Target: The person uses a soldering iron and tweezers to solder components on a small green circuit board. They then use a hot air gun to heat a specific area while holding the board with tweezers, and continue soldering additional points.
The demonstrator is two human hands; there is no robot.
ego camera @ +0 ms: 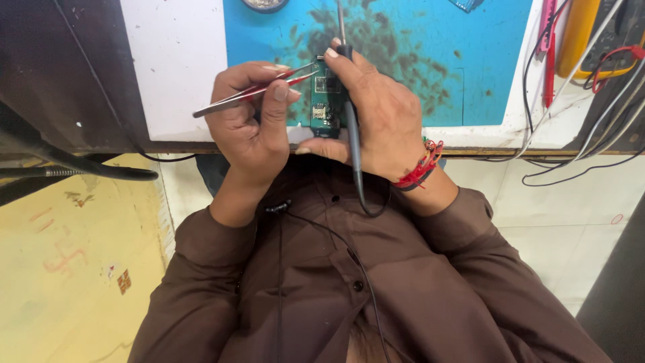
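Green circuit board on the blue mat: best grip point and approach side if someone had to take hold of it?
Grip the green circuit board by its long side edges near the end closest to the person, coming in from that near end. It is narrow and lies flat on the blue mat, and its far end is crowded: the tweezers in the left hand and the soldering iron in the right hand meet there.

Shiny metal tweezers [252,93], stained matt mat [430,60]

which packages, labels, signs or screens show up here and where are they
No package, sign or lit screen shows.
Yellow meter: top right corner, yellow case with a dark face, leads trailing from it; display cannot be made out.
Small sticker: lower left on the yellow surface, squarish, brown and pale.
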